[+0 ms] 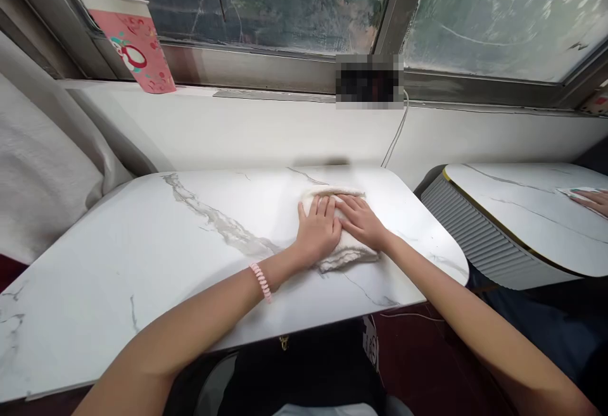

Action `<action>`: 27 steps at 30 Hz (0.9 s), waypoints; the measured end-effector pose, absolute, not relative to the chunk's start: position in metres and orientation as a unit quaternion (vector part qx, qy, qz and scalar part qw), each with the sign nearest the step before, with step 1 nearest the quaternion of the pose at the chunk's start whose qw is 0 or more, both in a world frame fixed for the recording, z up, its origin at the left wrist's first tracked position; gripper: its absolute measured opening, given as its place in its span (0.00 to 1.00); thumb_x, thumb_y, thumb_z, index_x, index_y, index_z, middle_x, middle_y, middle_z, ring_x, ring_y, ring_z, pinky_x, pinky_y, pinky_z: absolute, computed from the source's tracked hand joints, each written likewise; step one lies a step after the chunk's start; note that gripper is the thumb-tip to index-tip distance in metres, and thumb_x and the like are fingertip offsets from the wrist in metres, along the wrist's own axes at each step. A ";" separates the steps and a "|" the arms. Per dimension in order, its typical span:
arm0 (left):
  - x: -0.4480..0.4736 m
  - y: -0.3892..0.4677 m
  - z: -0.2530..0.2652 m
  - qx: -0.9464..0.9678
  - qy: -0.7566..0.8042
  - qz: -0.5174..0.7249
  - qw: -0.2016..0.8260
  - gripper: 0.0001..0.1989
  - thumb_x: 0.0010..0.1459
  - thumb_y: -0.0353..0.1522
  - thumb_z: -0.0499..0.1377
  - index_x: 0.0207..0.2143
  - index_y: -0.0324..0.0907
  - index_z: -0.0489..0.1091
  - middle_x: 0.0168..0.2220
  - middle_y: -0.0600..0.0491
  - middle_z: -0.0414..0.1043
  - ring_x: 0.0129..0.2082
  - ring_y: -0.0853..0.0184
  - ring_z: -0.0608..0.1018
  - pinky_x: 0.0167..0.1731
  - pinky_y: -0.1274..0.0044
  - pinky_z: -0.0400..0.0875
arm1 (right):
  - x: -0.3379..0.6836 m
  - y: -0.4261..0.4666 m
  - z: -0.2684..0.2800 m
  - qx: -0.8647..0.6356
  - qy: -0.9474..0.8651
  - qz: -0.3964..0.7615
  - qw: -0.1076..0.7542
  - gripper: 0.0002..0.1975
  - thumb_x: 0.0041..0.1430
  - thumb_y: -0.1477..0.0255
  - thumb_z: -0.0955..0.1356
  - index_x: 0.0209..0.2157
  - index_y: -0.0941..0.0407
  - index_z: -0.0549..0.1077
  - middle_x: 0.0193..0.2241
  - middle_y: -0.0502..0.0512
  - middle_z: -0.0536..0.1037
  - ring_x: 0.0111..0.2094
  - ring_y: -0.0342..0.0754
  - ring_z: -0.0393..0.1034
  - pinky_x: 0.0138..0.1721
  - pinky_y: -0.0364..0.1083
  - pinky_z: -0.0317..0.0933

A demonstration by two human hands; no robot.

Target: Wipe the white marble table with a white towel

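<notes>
A folded white cloth (351,252) lies on the white, grey-veined marble-look tabletop (156,239), toward its right end. My left hand (317,229) rests flat on the cloth's left part, fingers stretched out and pointing toward the window. A pink coil band (261,282) circles that wrist. From the right, my right hand (361,221) presses on the cloth, its fingers extended and angled left, close to the left thumb. Both palms face down and cover much of the cloth. Neither hand visibly grips it.
On the window ledge stand a pink paper cup (142,49) with a red straw and a blurred-out dark object (369,81) beside a white cable (398,128). At right, another person's hand (591,201) touches a cloth on a second table (522,213). A grey curtain (42,163) hangs left.
</notes>
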State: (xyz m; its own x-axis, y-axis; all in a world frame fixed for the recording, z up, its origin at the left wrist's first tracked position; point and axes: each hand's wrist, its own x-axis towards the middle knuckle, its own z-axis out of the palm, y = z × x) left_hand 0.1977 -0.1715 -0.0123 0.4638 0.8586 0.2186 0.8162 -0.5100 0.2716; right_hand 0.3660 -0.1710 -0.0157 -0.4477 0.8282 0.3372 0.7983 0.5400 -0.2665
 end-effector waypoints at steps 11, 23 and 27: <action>0.122 -0.242 -0.009 0.885 0.449 0.114 0.042 0.28 0.67 0.33 0.40 0.67 0.37 0.51 0.69 0.46 0.51 0.69 0.56 0.52 0.65 0.51 0.47 | 0.287 -0.260 -0.013 -0.524 -0.817 0.047 0.237 0.24 0.63 0.65 0.59 0.59 0.55 0.64 0.60 0.64 0.65 0.61 0.62 0.56 0.63 0.65 0.49; 0.060 -0.181 -0.003 0.871 0.472 0.105 0.089 0.26 0.67 0.34 0.39 0.65 0.39 0.52 0.68 0.45 0.53 0.68 0.56 0.53 0.64 0.51 0.47 | 0.222 -0.196 -0.013 -0.528 -0.813 0.053 0.239 0.23 0.62 0.69 0.61 0.57 0.60 0.67 0.59 0.64 0.66 0.60 0.58 0.56 0.63 0.59 0.47; 0.062 -0.141 -0.003 0.867 0.475 0.118 0.092 0.26 0.66 0.35 0.40 0.65 0.41 0.53 0.67 0.46 0.54 0.68 0.57 0.54 0.64 0.52 0.47 | 0.221 -0.156 -0.013 -0.546 -0.804 0.053 0.229 0.23 0.62 0.70 0.62 0.58 0.60 0.67 0.59 0.64 0.67 0.60 0.57 0.57 0.63 0.57 0.47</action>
State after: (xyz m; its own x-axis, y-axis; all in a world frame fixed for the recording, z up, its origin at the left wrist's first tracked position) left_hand 0.0620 -0.1407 -0.0033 0.5204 0.8458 0.1175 0.8026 -0.5315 0.2709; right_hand 0.2208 -0.1564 -0.0134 -0.2982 0.9028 0.3100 0.8539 0.3974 -0.3361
